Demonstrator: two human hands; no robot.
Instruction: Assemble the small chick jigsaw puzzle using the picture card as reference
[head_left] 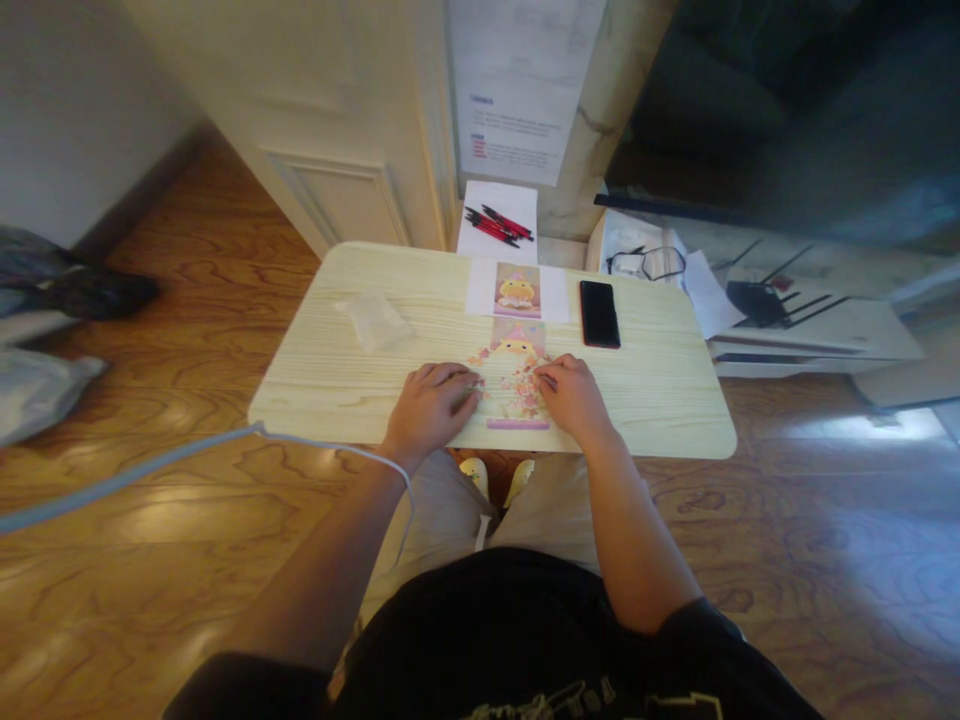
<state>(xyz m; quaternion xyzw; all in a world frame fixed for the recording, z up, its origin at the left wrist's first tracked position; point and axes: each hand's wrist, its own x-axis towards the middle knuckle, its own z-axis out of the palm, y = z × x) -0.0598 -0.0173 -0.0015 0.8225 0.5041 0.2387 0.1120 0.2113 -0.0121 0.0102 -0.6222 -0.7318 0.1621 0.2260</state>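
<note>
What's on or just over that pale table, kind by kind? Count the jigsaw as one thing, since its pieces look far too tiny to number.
Left hand and right hand: 2
Unfinished jigsaw: 1
Printed picture: 1
Whitish packet: 1
Dark phone: 1
Total: 6

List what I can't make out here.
Head view:
Left hand: whether it grips anything, hidden by the hand itself.
Right hand: exactly what it touches, too small and partly covered by the hand.
Small pieces: separate outlines and prints, too small and blurred.
Printed notice: wording, blurred; its top, cut off by the upper edge.
Cable: far end, cut off by the left edge.
</note>
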